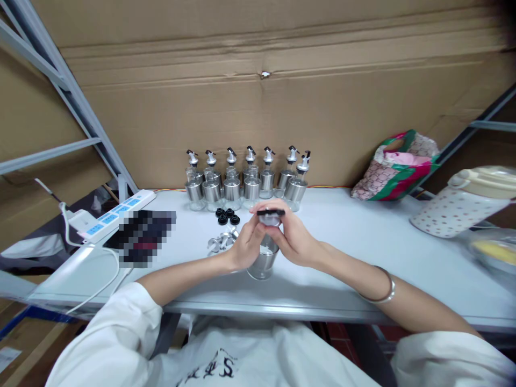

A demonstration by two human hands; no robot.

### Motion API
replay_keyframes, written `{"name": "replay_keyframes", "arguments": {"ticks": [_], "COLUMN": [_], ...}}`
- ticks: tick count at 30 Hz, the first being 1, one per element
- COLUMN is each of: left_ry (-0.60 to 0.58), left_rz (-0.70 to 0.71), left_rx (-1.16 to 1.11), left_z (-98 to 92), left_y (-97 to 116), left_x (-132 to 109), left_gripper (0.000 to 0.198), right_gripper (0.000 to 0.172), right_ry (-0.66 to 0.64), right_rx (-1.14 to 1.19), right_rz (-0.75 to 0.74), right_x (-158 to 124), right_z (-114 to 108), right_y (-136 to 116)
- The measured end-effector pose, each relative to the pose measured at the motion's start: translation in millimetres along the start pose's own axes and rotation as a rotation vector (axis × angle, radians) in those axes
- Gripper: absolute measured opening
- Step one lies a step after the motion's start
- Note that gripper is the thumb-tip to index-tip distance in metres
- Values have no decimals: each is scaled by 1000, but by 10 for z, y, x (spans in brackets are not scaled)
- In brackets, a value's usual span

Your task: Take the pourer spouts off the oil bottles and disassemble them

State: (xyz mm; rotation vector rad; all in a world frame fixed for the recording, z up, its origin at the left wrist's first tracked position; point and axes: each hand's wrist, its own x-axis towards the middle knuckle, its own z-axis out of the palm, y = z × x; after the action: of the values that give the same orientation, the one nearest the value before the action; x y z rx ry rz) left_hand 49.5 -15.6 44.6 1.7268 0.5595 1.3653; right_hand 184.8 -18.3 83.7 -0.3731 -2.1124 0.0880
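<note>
My left hand (246,244) and my right hand (291,236) are closed together around a small glass bottle with a steel sleeve (264,262), held just above the grey table (363,252). The fingertips of both hands pinch a black cap (270,216) at the bottle's mouth. Just beyond my hands lie three loose black caps (228,216) and several silver pourer spouts (221,241). A row of several finished bottles with spouts (245,183) stands at the back against the cardboard wall.
A white power strip (116,209) and a blurred dark device (142,236) lie at the left, with cables trailing off the edge. A colourful bag (397,166) sits at the back right, a dotted white jug (463,207) at the far right. Metal shelving frames both sides.
</note>
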Motion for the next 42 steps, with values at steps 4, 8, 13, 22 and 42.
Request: {"name": "replay_keyframes", "arguments": {"ticks": [4, 8, 13, 22, 42], "left_ry": [18, -65, -106, 12, -82], "left_rz": [-9, -66, -162, -97, -357], "left_rx": [6, -109, -98, 68, -115], "left_z": [54, 72, 60, 106, 110], "left_y": [12, 0, 36, 36, -178], "left_x": [12, -10, -62, -112, -385], "left_gripper": [57, 56, 44, 38, 76], "right_gripper": [16, 12, 17, 16, 22], "right_ry": [-34, 52, 180, -622, -377], "right_rx": [-76, 48, 86, 143, -220], "right_rz": [-117, 54, 242, 369, 315], "right_x": [59, 63, 95, 241, 355], "right_z": [-69, -61, -243, -650, -740], "right_y": [21, 46, 72, 82, 29]}}
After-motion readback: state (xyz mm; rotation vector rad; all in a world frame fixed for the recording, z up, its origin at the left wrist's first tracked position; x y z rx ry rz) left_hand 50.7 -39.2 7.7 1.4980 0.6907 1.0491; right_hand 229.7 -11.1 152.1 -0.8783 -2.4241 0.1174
